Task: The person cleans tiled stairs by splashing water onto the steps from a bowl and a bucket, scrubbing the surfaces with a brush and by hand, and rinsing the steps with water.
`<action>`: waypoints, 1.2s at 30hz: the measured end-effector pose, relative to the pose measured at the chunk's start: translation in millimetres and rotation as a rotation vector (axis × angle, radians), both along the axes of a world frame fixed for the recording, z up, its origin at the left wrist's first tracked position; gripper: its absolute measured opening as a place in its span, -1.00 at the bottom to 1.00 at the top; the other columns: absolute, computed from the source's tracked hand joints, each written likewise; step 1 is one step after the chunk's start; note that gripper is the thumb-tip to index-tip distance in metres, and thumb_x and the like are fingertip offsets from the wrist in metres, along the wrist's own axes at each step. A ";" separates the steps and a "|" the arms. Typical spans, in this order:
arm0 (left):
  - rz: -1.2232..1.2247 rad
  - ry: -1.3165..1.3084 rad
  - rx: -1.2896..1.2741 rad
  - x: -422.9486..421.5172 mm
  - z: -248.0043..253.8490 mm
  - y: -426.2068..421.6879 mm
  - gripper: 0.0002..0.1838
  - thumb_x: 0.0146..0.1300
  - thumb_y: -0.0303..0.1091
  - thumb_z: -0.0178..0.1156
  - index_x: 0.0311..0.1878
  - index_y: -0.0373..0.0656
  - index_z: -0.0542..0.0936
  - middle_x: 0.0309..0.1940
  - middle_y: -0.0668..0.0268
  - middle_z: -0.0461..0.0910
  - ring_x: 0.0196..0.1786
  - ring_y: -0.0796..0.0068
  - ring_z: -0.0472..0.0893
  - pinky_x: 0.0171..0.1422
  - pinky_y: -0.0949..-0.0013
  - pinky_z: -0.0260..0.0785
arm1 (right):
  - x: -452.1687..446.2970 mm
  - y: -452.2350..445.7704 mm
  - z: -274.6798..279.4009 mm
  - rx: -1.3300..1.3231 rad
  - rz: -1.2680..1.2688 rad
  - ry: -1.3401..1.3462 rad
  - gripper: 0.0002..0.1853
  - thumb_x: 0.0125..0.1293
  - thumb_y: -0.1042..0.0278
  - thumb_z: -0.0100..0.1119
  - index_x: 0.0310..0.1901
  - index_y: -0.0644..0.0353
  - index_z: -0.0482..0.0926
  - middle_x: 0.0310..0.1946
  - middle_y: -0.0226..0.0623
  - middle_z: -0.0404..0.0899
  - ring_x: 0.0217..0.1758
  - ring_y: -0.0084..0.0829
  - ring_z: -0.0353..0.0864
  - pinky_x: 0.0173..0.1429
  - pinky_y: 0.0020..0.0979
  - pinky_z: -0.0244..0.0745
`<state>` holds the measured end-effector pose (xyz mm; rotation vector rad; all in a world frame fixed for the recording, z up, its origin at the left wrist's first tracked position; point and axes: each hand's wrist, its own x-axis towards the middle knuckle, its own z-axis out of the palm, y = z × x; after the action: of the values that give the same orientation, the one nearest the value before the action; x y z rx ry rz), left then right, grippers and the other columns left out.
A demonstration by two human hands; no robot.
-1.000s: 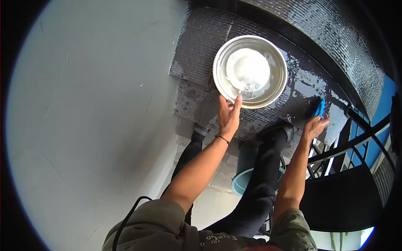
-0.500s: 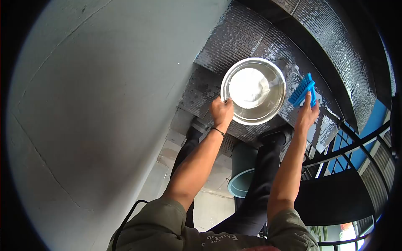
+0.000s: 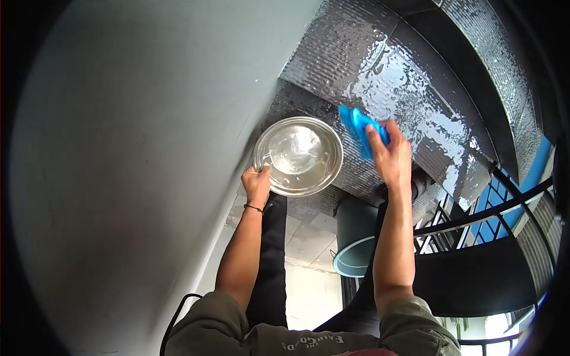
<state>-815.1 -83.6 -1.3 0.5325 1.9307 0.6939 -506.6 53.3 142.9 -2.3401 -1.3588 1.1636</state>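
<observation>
A round metal basin (image 3: 331,172) with some liquid in it is gripped at its left rim by my left hand (image 3: 257,187), the thumb over the edge. In my right hand (image 3: 392,153) is a blue scrub brush (image 3: 363,132), its bristles facing left and blurred a little by motion. The brush hangs just right of the basin, apart from it, above a wet ribbed stair tread (image 3: 404,83). My fingers are wrapped round the brush's back.
A plain grey wall (image 3: 148,130) runs along the left. Below the steps stands a grey-blue bucket (image 3: 356,237) beside my leg. Black metal railing (image 3: 504,213) curves along the right, and a higher step (image 3: 499,65) rises at the upper right.
The basin has moved left and slightly down with my left hand. My right hand has carried the brush left, towards the basin. More shiny water now covers the tread.
</observation>
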 end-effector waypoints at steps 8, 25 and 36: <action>-0.121 0.038 0.056 8.8 -68.4 25.0 -0.82 0.15 -0.41 0.33 -0.41 -0.38 0.66 -0.57 0.31 0.64 -0.46 0.60 0.54 -0.31 0.37 0.40 | 2.3 -106.6 -94.7 0.310 0.103 -0.279 -0.77 0.29 0.25 0.30 -0.18 0.25 0.63 -0.33 -0.03 0.67 -0.22 0.01 0.69 -0.05 -0.08 0.58; -0.328 0.359 -0.068 30.5 -87.7 46.3 -0.40 0.16 -0.33 0.35 0.27 -0.27 0.42 0.18 -0.06 0.53 0.19 -0.07 0.56 0.24 0.12 0.39 | -90.2 -24.6 -118.3 -0.257 -0.981 1.865 -0.51 0.60 0.03 -0.20 0.04 0.35 0.57 -0.05 0.04 0.69 0.04 -0.09 0.70 0.22 -0.17 0.58; -0.849 0.950 0.611 124.8 8.7 196.1 -0.17 0.39 0.01 0.10 0.51 -0.40 0.14 0.54 -0.13 0.09 0.59 -0.11 0.07 0.62 -0.08 -0.07 | 2.3 -93.7 -101.5 0.393 -0.183 0.042 -0.82 0.49 0.36 0.11 -0.21 0.32 0.51 -0.36 -0.10 0.62 -0.37 -0.27 0.57 -0.21 -0.30 0.49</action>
<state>-690.3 112.5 7.4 2.2148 1.9566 0.4611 -504.3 -40.5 41.4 -2.0932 -1.2003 0.8034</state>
